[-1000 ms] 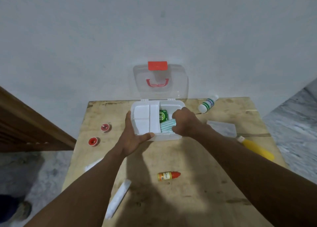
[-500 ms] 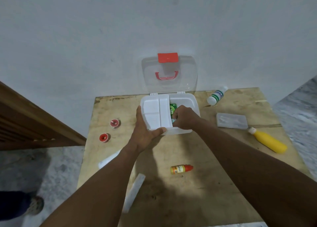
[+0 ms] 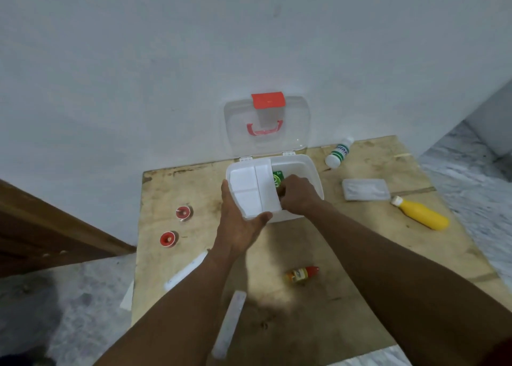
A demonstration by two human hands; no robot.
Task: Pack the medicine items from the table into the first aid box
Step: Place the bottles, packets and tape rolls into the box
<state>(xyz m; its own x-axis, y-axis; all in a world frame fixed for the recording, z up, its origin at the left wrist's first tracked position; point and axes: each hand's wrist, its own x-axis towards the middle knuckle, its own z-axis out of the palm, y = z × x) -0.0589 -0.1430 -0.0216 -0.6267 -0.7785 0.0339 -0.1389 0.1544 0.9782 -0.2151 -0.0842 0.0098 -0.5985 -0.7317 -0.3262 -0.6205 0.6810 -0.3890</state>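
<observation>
The white first aid box (image 3: 313, 171) stands open at the table's back, its clear lid (image 3: 293, 144) leaning on the wall. My left hand (image 3: 238, 227) grips the white divided inner tray (image 3: 249, 188) by its left and front edges and holds it tilted over the box's left half. My right hand (image 3: 299, 196) reaches into the right half with fingers curled down beside a green carton (image 3: 278, 178). The teal packet it held is hidden under the hand.
On the wooden table (image 3: 318, 310) lie a white green-labelled bottle (image 3: 339, 153), a flat white packet (image 3: 365, 189), a yellow bottle (image 3: 422, 213), a small orange red-capped bottle (image 3: 302, 274), two red rolls (image 3: 183, 212) (image 3: 167, 239) and two white strips (image 3: 230, 320) (image 3: 188, 268).
My right hand has pushed deeper into the box, and the teal packet has gone out of sight. The left hand has kept its hold on the tray. The view shifted slightly.
</observation>
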